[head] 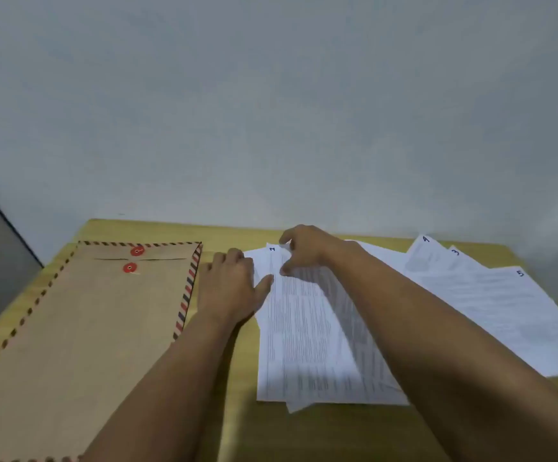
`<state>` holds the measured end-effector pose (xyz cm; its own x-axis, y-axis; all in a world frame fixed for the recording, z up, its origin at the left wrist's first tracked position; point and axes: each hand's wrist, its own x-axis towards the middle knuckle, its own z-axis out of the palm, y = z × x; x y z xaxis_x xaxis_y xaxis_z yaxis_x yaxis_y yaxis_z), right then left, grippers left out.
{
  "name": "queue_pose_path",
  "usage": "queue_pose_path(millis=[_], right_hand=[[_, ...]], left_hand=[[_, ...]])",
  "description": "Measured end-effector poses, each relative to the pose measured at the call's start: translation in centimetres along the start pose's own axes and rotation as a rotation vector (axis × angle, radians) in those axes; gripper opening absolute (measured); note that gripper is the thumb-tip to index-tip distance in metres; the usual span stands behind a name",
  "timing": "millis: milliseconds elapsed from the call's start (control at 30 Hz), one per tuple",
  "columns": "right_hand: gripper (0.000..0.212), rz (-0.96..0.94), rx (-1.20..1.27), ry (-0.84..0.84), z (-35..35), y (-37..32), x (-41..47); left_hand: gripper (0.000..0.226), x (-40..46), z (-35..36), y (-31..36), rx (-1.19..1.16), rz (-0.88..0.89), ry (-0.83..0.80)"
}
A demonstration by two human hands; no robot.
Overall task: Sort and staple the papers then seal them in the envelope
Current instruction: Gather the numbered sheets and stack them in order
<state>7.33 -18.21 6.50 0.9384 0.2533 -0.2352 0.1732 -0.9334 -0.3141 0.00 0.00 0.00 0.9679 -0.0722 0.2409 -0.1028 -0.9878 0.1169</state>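
I see my left hand [232, 285] lying flat and spread on the left edge of the near stack of papers [307, 335], while my right hand [304, 251] pinches the far end of the top sheet between thumb and fingers. The envelope [81, 325] lies flat on the table [237, 425] to the left, just beside the left hand; more numbered sheets [491, 301] fan out to the right.
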Motion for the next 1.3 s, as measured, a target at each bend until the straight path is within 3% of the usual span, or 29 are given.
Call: queue_pose_path(millis=[233, 433, 700, 800, 933, 1033, 1167, 1300], right_hand=[[0.085, 0.025, -0.019, -0.132, -1.1, -0.1, 2.9], [0.049, -0.018, 0.096, -0.123, -0.7, 0.3, 4.1], [0.007, -0.017, 0.134, 0.123, 0.1, 0.4, 3.3], [0.008, -0.076, 0.243, 0.168, -0.9, 0.0, 2.1], [0.009, -0.175, 0.414, 0.253, -3.8, -1.0, 0.0], [0.012, -0.248, 0.547, 0.336, -6.8, -2.1, -2.7], [0.012, -0.307, 0.649, 0.447, -10.7, -3.9, -6.6], [0.012, -0.353, 0.721, 0.532, -14.1, -5.6, -11.2]], left_hand=[[0.057, 0.3, 2.6, -1.2, -0.021, 0.056, 0.157], [0.058, 0.2, 2.7, -1.4, -0.058, 0.074, 0.196], [0.055, 0.2, 2.4, -1.2, -0.049, 0.071, 0.146], [0.052, -0.2, 0.7, -0.5, -0.147, 0.039, 0.138], [0.055, -0.1, -3.4, 1.1, -0.650, -0.083, 0.080], [0.051, 0.2, -7.1, 2.0, -0.817, -0.125, 0.142], [0.042, 0.1, -12.5, 2.4, -0.888, -0.095, 0.268], [0.044, -1.7, -18.3, 2.4, -0.812, 0.017, 0.330]])
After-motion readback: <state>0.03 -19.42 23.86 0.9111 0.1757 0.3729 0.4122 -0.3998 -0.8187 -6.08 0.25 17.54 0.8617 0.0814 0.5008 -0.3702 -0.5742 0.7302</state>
